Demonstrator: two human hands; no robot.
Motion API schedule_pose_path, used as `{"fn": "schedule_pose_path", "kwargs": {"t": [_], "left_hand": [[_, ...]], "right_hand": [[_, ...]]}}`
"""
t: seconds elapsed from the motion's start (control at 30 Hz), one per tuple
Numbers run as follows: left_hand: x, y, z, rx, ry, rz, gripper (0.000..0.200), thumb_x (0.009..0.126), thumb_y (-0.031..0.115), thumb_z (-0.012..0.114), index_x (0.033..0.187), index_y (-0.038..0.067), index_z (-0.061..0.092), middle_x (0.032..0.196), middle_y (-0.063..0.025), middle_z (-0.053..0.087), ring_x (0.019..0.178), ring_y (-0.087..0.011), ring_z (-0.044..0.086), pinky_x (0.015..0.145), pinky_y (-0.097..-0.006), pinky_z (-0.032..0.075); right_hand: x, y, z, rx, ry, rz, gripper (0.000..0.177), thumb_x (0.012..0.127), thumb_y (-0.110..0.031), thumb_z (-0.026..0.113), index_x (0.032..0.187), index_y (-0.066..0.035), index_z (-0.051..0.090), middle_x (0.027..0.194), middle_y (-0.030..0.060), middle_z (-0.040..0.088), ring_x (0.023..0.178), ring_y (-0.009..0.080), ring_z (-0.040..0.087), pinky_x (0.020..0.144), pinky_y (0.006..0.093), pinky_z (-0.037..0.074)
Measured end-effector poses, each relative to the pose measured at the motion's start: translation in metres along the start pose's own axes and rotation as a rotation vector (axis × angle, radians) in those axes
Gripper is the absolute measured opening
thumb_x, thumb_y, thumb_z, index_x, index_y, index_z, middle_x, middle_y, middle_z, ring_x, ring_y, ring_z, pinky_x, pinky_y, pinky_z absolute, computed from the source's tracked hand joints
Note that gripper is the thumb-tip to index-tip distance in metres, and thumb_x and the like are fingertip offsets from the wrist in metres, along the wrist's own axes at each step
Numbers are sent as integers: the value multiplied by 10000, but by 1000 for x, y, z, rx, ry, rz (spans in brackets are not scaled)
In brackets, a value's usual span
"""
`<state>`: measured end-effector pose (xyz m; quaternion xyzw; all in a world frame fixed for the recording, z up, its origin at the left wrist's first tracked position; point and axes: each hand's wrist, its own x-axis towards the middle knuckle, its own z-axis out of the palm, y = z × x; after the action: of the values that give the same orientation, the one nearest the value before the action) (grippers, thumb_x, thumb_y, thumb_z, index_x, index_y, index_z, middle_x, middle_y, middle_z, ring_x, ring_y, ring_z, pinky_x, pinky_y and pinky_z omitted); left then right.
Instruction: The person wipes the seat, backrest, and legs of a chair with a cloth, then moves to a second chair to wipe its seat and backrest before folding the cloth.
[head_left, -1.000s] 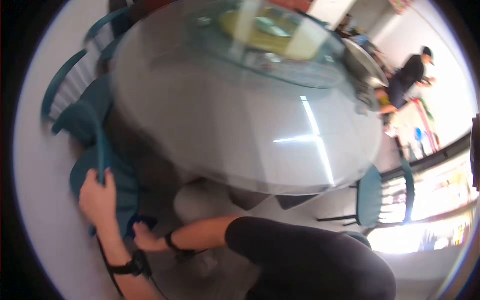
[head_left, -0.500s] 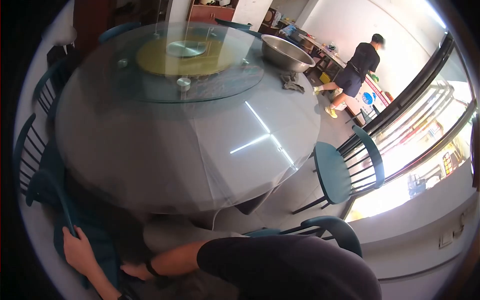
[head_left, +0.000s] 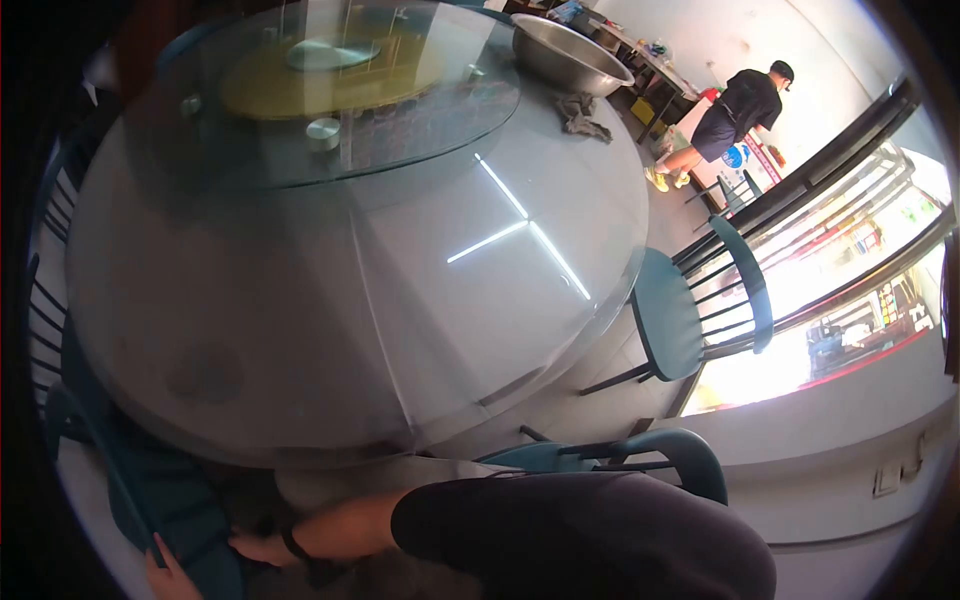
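A dark teal wooden chair (head_left: 185,500) with a curved back rail stands at the lower left, close to the round table. My left hand (head_left: 170,578) is closed on its back rail, cut off partly by the bottom of the view. From the right my black-sleeved arm crosses low, and my right hand (head_left: 262,548), with a dark band at the wrist, is closed at the near side edge of the seat. Its fingertips are dim and partly hidden. The round table (head_left: 270,330), under a clear plastic cover, rises just beyond both hands.
On the table are a glass turntable (head_left: 430,135), a large metal basin (head_left: 570,58) and a grey rag (head_left: 583,117). More teal chairs stand around, one at the right (head_left: 668,310) and one close by (head_left: 680,455). Another person (head_left: 735,115) in dark clothes is by a white freezer-like box.
My view has shifted, so the table sits higher and larger. The chair and both hands appear lower, the left hand most. The other person has stepped towards the box.
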<state>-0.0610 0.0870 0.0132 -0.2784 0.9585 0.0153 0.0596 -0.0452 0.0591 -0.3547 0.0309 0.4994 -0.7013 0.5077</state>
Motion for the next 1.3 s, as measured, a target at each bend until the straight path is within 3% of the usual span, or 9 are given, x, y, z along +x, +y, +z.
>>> {"fn": "schedule_pose_path", "kwargs": {"t": [0.17, 0.6, 0.8, 0.87, 1.0, 1.07, 1.2, 1.27, 1.3], "left_hand": [[0, -2, 14, 77, 350, 156, 719, 1019, 611, 506, 1004, -67, 744, 890, -299, 714, 827, -502, 675, 740, -542, 547], [-18, 18, 1, 77, 152, -62, 762, 1026, 616, 470, 985, -94, 743, 923, -322, 716, 853, -522, 676, 792, -554, 537], [18, -34, 39, -2, -26, -173, 780, 1030, 623, 475, 1287, -95, 637, 1154, -277, 704, 1081, -427, 670, 947, -459, 507], [18, -50, 61, 139, 204, -71, 793, 1043, 631, 428, 1345, -79, 610, 1139, -291, 705, 1079, -437, 671, 962, -443, 511], [-17, -4, 24, -10, 121, -188, 714, 1067, 556, 451, 1345, -89, 582, 1182, -289, 693, 1134, -419, 663, 1009, -425, 495], [-18, -37, 60, -266, 432, 126, 596, 1093, 434, 473, 1387, -80, 537, 1314, -254, 648, 1256, -386, 609, 1082, -420, 453], [-25, -106, 109, -469, 736, 149, 517, 1100, 323, 483, 1433, -73, 487, 1460, -249, 517, 1377, -383, 476, 1180, -473, 337], [-8, -184, 179, -509, 652, -188, 524, 1098, 330, 467, 1450, -59, 483, 1431, -245, 534, 1372, -366, 480, 1159, -460, 357], [-5, -212, 201, -38, 612, -20, 503, 1099, 306, 462, 1438, -64, 493, 1388, -242, 573, 1342, -354, 504, 1140, -455, 375]], "right_hand": [[42, 29, 10, -217, 119, -22, 640, 1062, -432, 357, 1639, -182, 238, 1711, 120, 217, 1572, 344, 200, 1261, 517, 222], [-7, 9, 8, -159, 202, -195, 476, 1041, -306, 474, 1431, -32, 481, 1436, 241, 545, 1365, 413, 497, 1142, 455, 388], [-23, -1, 8, -325, 297, -237, 472, 1027, -303, 518, 1402, -16, 497, 1360, 271, 583, 1306, 416, 543, 1110, 460, 417], [-20, 6, 9, -447, 417, -295, 464, 1022, -305, 526, 1389, -21, 515, 1353, 265, 591, 1300, 422, 549, 1109, 466, 420], [-22, 1, -7, -290, 211, -286, 469, 1011, -300, 536, 1383, -15, 524, 1359, 258, 591, 1303, 422, 547, 1103, 485, 425], [14, 33, -6, -183, 217, -343, 470, 1003, -282, 536, 1383, -7, 520, 1350, 263, 592, 1296, 419, 553, 1089, 489, 436], [16, 25, -12, -363, 518, -493, 288, 880, -87, 546, 1100, 42, 679, 1026, 259, 671, 954, 414, 646, 877, 539, 528], [0, -8, -35, -1347, 231, -437, 292, 906, -135, 551, 1115, 32, 669, 1096, 244, 663, 960, 423, 632, 881, 553, 510], [-7, -22, -49, -1722, 77, -545, 297, 919, -159, 553, 1122, 27, 664, 1131, 237, 659, 963, 428, 625, 883, 560, 501]]}}
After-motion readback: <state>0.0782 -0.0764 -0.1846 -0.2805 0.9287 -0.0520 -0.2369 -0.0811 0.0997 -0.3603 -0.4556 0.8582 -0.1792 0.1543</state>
